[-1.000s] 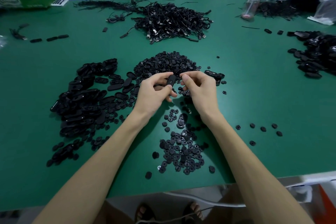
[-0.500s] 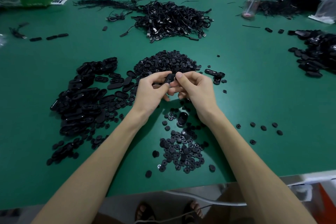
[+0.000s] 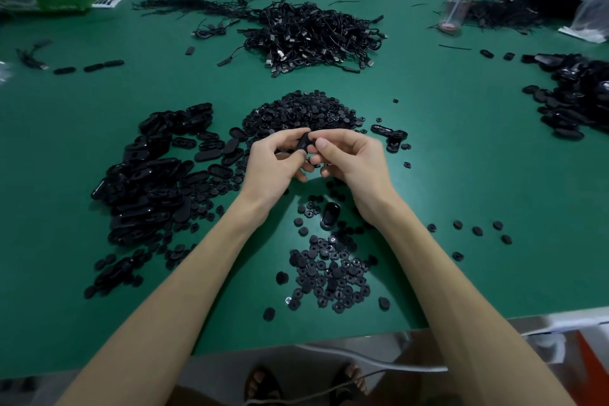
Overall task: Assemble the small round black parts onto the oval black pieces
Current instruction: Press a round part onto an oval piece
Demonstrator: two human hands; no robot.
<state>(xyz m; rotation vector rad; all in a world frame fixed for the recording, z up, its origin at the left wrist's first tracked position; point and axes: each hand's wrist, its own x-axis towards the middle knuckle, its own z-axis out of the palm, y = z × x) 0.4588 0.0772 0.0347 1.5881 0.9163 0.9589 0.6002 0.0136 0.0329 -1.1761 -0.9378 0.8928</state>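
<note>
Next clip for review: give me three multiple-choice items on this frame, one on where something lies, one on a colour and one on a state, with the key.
1. Where is the tangled cable pile?
A. on the far side of the table, beyond the hands
B. between the forearms at the near edge
C. on the floor

2. What colour is the table top?
A. white
B. red
C. green

3. What are the left hand and right hand doing?
A. resting flat on the table
B. together holding one oval black piece
C. hanging below the table edge

Key:
1 A, the cables lie past the heap of round parts.
2 C, the bare surface is green throughout.
3 B, fingers of both hands curl round the piece above the table.
</note>
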